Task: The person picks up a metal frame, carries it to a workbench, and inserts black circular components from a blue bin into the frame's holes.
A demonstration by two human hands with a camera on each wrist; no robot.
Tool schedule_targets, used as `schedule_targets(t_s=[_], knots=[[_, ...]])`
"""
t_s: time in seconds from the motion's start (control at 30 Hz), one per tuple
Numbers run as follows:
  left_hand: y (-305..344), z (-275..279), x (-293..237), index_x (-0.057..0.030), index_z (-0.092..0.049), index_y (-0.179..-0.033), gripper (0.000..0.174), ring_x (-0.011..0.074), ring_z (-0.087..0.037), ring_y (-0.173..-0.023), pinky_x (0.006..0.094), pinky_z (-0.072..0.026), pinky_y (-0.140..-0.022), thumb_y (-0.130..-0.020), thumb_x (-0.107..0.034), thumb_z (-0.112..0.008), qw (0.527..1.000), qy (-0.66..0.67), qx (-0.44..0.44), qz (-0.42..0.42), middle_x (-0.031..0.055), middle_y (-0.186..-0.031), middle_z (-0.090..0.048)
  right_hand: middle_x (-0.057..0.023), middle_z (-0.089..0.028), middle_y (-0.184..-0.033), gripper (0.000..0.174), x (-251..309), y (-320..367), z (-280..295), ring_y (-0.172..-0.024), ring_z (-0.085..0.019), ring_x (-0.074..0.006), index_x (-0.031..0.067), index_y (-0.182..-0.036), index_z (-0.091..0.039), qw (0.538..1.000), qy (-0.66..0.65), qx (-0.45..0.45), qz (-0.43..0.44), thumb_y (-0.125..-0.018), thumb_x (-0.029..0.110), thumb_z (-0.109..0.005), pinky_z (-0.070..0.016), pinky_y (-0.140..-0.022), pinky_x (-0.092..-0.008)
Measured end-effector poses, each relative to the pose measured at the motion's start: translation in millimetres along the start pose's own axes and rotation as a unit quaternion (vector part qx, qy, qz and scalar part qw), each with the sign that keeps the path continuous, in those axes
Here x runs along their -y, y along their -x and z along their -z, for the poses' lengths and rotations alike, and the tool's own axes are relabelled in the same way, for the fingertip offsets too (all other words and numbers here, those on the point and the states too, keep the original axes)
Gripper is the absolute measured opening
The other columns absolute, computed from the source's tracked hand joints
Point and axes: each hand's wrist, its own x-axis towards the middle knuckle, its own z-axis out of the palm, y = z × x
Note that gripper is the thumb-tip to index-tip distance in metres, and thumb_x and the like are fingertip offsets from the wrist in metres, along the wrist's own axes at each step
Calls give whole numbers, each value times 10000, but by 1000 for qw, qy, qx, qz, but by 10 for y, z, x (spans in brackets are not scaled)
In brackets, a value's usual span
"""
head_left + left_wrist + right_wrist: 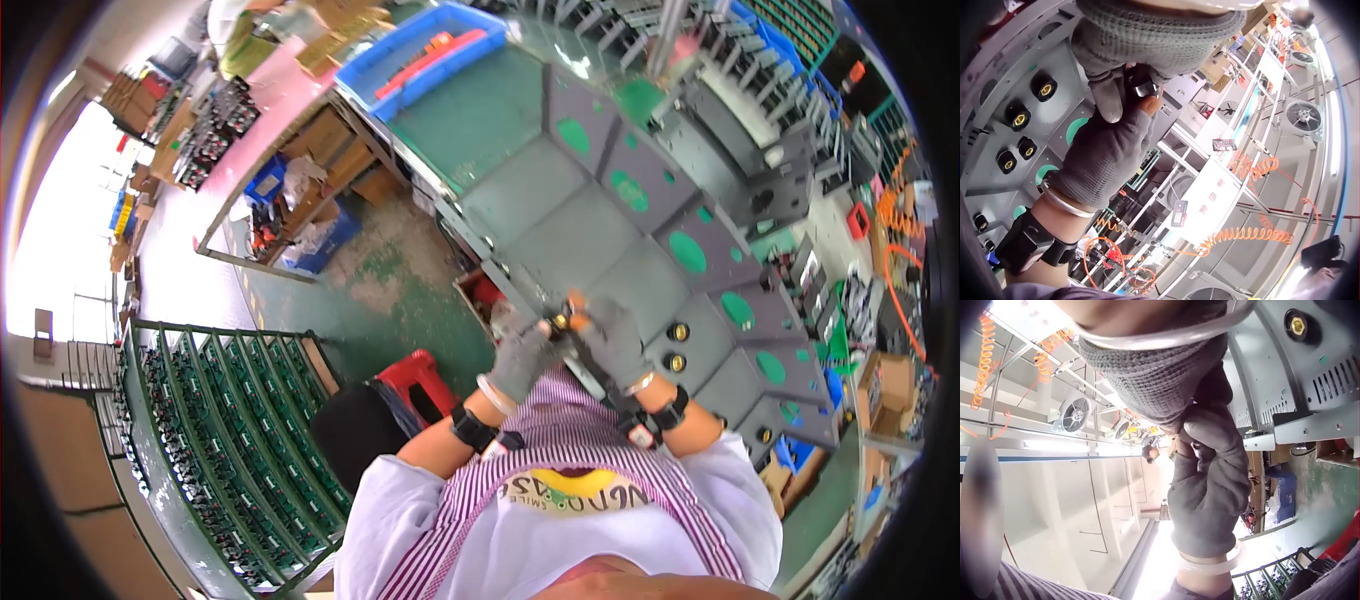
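Note:
My left hand (522,362) and right hand (612,342), both in grey gloves with some bare fingertips, meet close together over the near edge of the grey metal panels (570,240). Between them they pinch a small black knob-like part (560,322) with a brass-coloured bit. In the left wrist view the dark part (1141,84) shows between the two hands, the right thumb and fingers at its lower side. Fingers largely hide it in the right wrist view. Similar black knobs with brass centres (679,331) stand on the panel beside the right hand.
Dark panel flanges with green-showing round holes (688,252) run along the far side. A blue tray (425,60) with a red item sits at the table's far end. Left are a rack of circuit boards (240,450), a red stool (415,385) and a shelf with boxes (325,140).

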Motion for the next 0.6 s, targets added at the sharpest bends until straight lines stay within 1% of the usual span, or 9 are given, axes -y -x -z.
schedule_targets(t_s=[0.07,0.1,0.2,0.4,0.43,0.5,0.53,0.57,0.6], knots=[[63,298,2,50,-484,-1084,273,222,-591,-855,339,-531,-721,-890,-142,-466,997,-67,-36,-3,136,-985,-566,-102,-611,-817,324,-154,-17,-46,-641,-560,-203,46,-1102,-574,984,-94,16,-149,-807,177,-542,-470,-611,-308],[114,400,6,66,-485,-1068,277,225,-596,-845,330,-532,-716,-890,-145,-468,995,-66,-79,3,140,-963,-570,-80,-621,-821,331,-224,-53,-60,-614,-552,-147,38,-1124,-567,950,-181,48,-249,-822,170,-531,-471,-590,-269],[76,710,157,90,-483,-1044,291,230,-609,-797,320,-535,-702,-884,-152,-484,982,-102,-161,5,147,-930,-580,-20,-619,-798,336,-529,-62,-242,-596,-516,-61,35,-1143,-563,838,-361,114,-392,-834,157,-512,-450,-541,-200],[-247,896,372,61,-481,-1063,285,232,-615,-787,309,-537,-680,-878,-155,-496,970,-154,-185,21,133,-923,-585,-12,-604,-759,328,-714,-132,-667,-532,-484,-34,2,-1147,-550,812,-402,130,-403,-854,135,-484,-420,-501,-171],[-351,1167,464,34,-501,-1058,273,249,-610,-829,332,-529,-692,-852,-141,-537,966,-206,-156,13,130,-935,-596,10,-602,-764,326,-696,-146,-705,-517,-481,-39,-13,-1137,-549,823,-366,133,-413,-850,129,-492,-417,-494,-168],[-477,1465,582,17,-520,-1042,263,245,-602,-868,338,-520,-722,-817,-111,-562,985,-138,-77,-71,120,-935,-606,-5,-615,-804,331,-778,-107,-854,-572,-519,-56,-23,-1135,-545,813,-406,116,-402,-845,130,-502,-441,-540,-177],[-445,1295,452,4,-533,-1028,260,238,-597,-886,334,-511,-737,-798,-109,-573,934,-348,-38,-69,109,-931,-613,-12,-621,-824,334,-801,-98,-892,-599,-538,-65,-28,-1134,-544,807,-425,107,-396,-843,130,-507,-452,-563,-182],[-411,1118,318,-9,-546,-1014,258,232,-592,-903,330,-501,-753,-778,-106,-584,803,-589,-9,-85,98,-927,-619,-58,-632,-896,335,-809,-91,-894,-729,-579,-95,-9,-1138,-549,806,-421,116,-400,-839,139,-517,-473,-656,-211],[-377,940,184,-22,-560,-1001,257,225,-586,-920,326,-492,-768,-759,-104,-594,660,-742,13,-120,88,-922,-625,-44,-629,-863,328,-759,-105,-864,-659,-550,-90,19,-1127,-565,818,-388,129,-405,-832,159,-529,-458,-609,-219]])
